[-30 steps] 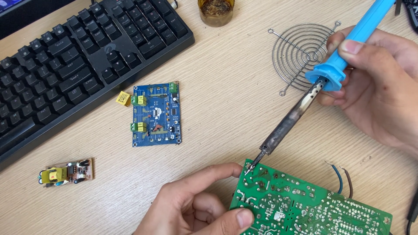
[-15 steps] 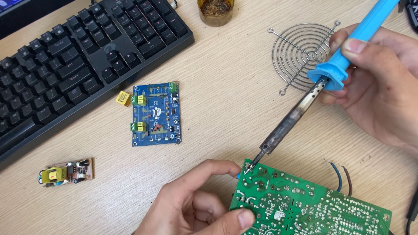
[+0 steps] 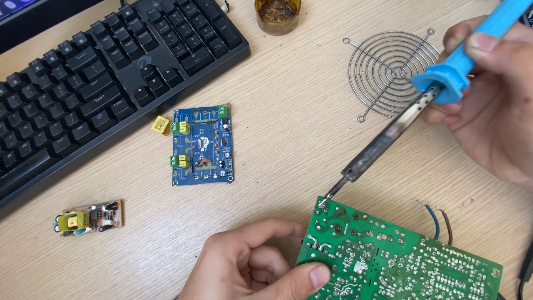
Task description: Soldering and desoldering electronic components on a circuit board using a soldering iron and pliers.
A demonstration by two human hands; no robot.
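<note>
My right hand (image 3: pixel 494 94) grips a blue-handled soldering iron (image 3: pixel 400 122) at the upper right. Its dark tip touches the top left corner of a green circuit board (image 3: pixel 388 255) that lies solder side up at the bottom right. My left hand (image 3: pixel 255 266) holds that board by its left edge, thumb on top and fingers curled beside it. Blue and brown wires (image 3: pixel 438 222) stick out from behind the board's upper edge.
A black keyboard (image 3: pixel 94 83) fills the upper left. A blue circuit board (image 3: pixel 201 145) lies mid-table with a small yellow component (image 3: pixel 161 125) beside it. A small brown board (image 3: pixel 89 218) sits at the left. A wire fan guard (image 3: pixel 388 72) and a round flux tin (image 3: pixel 277 14) lie farther back.
The view has shifted slightly. The iron's tip stays on the green board's corner, and both hands hold nearly the same places.
</note>
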